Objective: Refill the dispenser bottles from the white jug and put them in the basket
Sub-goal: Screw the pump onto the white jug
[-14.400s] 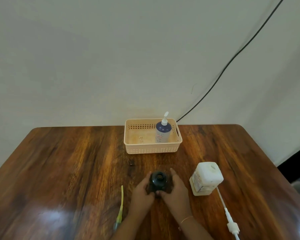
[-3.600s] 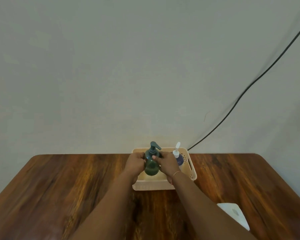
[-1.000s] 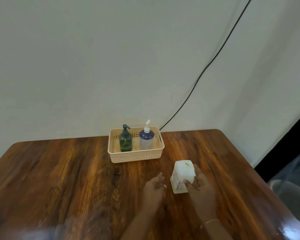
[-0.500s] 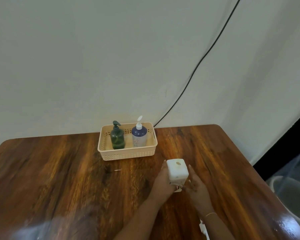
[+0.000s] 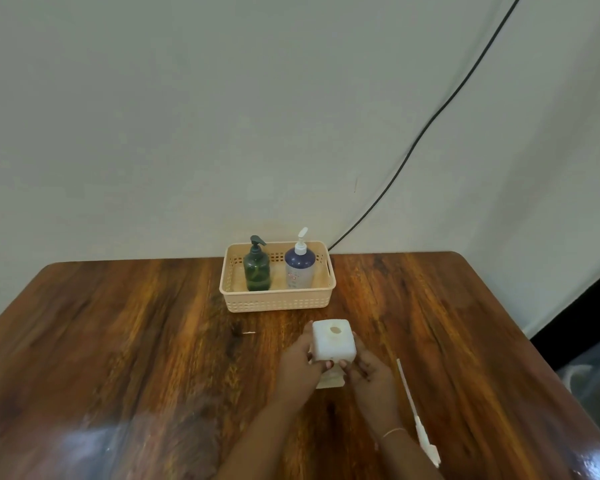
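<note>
The white jug (image 5: 333,342) stands upright on the wooden table (image 5: 118,341), its round mouth uncovered on top. My left hand (image 5: 300,363) grips its left side and my right hand (image 5: 369,370) grips its right side, fingertips meeting under its front face. Behind it stands the beige basket (image 5: 278,301). Inside the basket a dark green pump bottle (image 5: 256,268) stands on the left and a blue bottle with a white pump (image 5: 300,266) on the right, both upright with pumps on.
A white pump head with a long dip tube (image 5: 413,407) lies on the table right of my right forearm. A black cable (image 5: 430,123) runs down the wall to behind the basket. The table's right edge drops off to a dark gap.
Both hands closed in on the white jug and now hold it from both sides. The view swung back left, so the basket sits nearer the middle. The two bottles stay in the basket.
</note>
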